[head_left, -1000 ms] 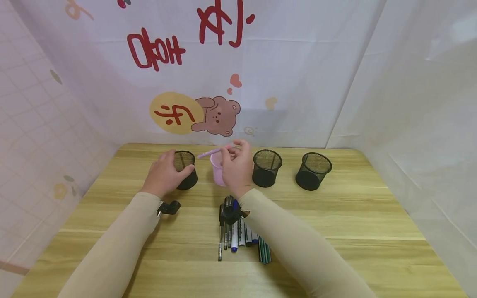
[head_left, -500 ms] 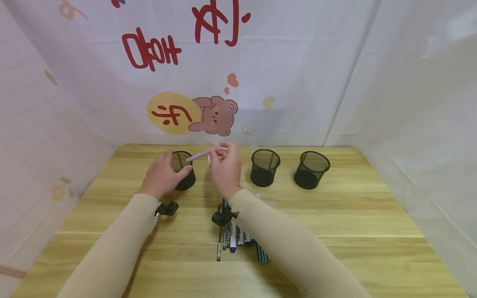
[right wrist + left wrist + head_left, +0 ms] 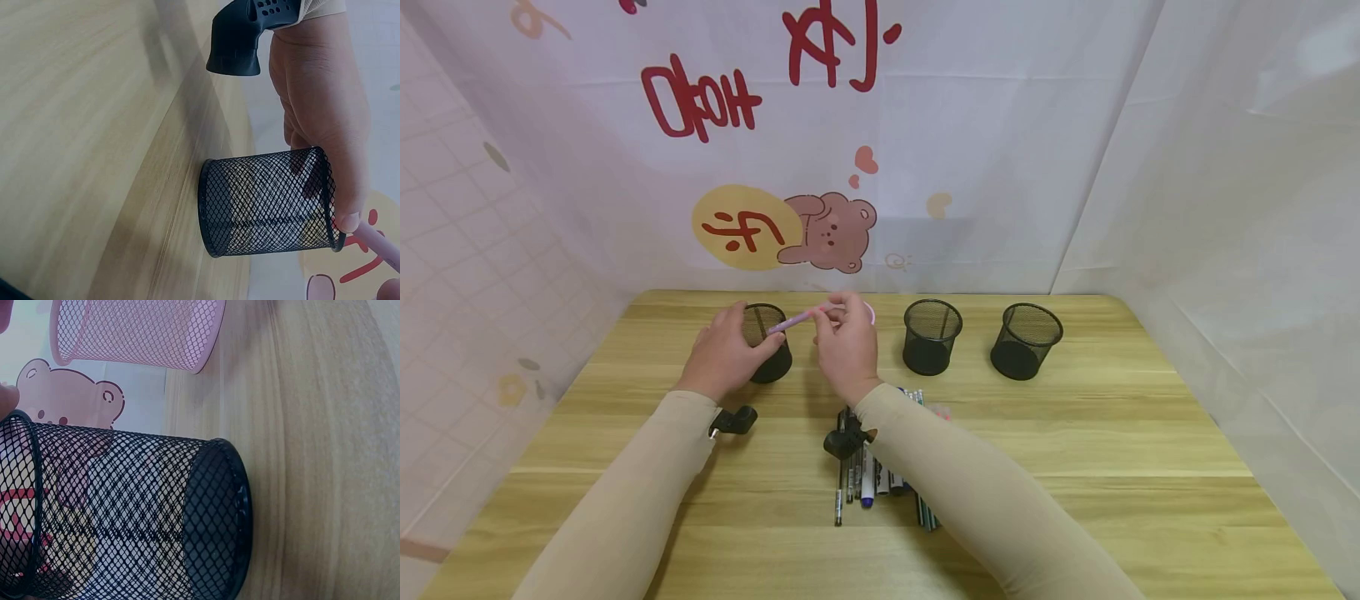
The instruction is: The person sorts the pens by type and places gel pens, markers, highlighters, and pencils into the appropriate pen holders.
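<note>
My left hand (image 3: 721, 354) grips the leftmost black mesh pen holder (image 3: 772, 364), its thumb at the rim and its fingers around the far side. The right wrist view shows the thumb touching the rim of this upright holder (image 3: 269, 203). My right hand (image 3: 850, 346) pinches a pink-purple pen (image 3: 792, 322), tilted, with its lower end over the left holder's mouth. Behind my right hand stands a pink mesh pen holder (image 3: 137, 331), mostly hidden in the head view, where only part of its rim (image 3: 871, 312) shows.
Two more black mesh holders stand to the right, one mid-table (image 3: 929, 340) and one farther right (image 3: 1026, 343). Several pens and markers (image 3: 868, 483) lie in a bunch on the wooden table (image 3: 760, 517), partly under my right forearm. A printed cloth (image 3: 1000, 167) hangs behind.
My right hand has moved left with the pen, from over the pink holder to the left black holder's mouth. The left hand keeps its grip; the head view has shifted slightly.
</note>
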A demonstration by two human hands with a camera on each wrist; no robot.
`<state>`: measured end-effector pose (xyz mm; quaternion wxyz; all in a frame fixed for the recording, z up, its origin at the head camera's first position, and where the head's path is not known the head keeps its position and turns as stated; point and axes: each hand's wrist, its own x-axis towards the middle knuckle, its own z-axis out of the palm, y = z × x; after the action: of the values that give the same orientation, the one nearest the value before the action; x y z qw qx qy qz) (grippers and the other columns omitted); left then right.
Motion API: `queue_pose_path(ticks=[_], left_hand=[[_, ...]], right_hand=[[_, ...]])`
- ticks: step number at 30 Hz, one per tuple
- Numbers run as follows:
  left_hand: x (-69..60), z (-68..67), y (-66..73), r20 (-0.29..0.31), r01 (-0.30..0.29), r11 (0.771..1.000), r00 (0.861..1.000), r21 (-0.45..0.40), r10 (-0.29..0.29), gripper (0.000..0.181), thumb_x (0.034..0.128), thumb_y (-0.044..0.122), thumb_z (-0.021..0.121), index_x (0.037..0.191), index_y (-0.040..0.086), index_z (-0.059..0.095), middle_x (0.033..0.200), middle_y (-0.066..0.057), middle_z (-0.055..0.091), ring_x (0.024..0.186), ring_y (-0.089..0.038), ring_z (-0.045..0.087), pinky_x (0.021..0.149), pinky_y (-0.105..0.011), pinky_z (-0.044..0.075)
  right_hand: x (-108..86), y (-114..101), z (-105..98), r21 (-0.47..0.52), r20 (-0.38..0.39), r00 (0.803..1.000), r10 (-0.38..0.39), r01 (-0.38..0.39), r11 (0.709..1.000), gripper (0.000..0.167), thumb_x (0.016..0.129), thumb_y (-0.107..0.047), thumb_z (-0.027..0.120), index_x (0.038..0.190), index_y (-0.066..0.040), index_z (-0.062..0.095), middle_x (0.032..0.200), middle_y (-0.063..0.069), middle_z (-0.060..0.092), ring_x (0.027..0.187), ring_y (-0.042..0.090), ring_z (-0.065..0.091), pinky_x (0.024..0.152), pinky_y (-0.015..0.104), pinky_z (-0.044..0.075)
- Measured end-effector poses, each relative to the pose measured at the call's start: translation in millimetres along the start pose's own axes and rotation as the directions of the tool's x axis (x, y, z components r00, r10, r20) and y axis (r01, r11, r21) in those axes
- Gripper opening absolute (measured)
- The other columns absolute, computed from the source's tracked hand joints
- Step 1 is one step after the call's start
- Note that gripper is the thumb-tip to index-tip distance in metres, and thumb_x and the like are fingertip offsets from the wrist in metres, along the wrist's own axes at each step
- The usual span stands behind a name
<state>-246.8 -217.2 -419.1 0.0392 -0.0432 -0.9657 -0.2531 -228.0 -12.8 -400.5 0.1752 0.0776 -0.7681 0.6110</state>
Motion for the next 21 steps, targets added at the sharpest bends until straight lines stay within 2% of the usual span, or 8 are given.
queue_pose_path(ticks=[3,10,14,21], left_hand=[[0.5,0.6,-1.0,-0.002,-0.004,1.0,1.0,0.006,0.004,0.108,0.095,0.075,0.053,0.162,-0.004,0.026,0.163,-0.03,0.037,0.151,-0.049,0.035,0.122,-0.071,0.026],[0.6,0.8,-0.6,0.008,0.002,1.0,1.0,0.004,-0.002,0.109,0.0947,0.076,0.053,0.163,-0.005,0.025,0.165,-0.03,0.036,0.152,-0.049,0.034,0.122,-0.072,0.025],[0.1,0.4,-1.0,0.004,0.0,1.0,1.0,0.0,0.0,0.108,0.0951,0.075,0.053,0.162,-0.005,0.025,0.164,-0.03,0.036,0.152,-0.05,0.035,0.122,-0.072,0.026],[-0.4,0.5,-0.9,-0.004,-0.012,1.0,1.0,-0.002,0.012,0.106,0.0958,0.073,0.054,0.162,-0.005,0.026,0.163,-0.031,0.038,0.15,-0.05,0.037,0.121,-0.071,0.028]], right_hand=[[-0.3,0.3,0.6,0.001,0.012,1.0,-0.003,0.003,1.0,0.026,0.105,-0.013,0.065,0.127,-0.001,0.058,0.115,0.016,0.075,0.079,0.021,0.076,0.067,0.022,0.061],[-2.4,-1.9,0.8,-0.031,0.036,0.999,-0.017,0.018,0.999,0.026,0.104,-0.013,0.066,0.125,0.0,0.06,0.114,0.016,0.077,0.083,0.027,0.077,0.068,0.02,0.059],[-2.5,-1.5,0.8,-0.065,0.044,0.998,-0.046,0.048,0.997,0.023,0.104,-0.013,0.067,0.123,0.0,0.064,0.112,0.014,0.079,0.083,0.025,0.077,0.068,0.021,0.058],[-1.9,-0.2,1.0,-0.172,0.059,0.994,-0.088,0.097,0.98,0.022,0.104,-0.015,0.067,0.12,0.0,0.071,0.11,0.012,0.08,0.091,0.021,0.077,0.079,0.024,0.062]])
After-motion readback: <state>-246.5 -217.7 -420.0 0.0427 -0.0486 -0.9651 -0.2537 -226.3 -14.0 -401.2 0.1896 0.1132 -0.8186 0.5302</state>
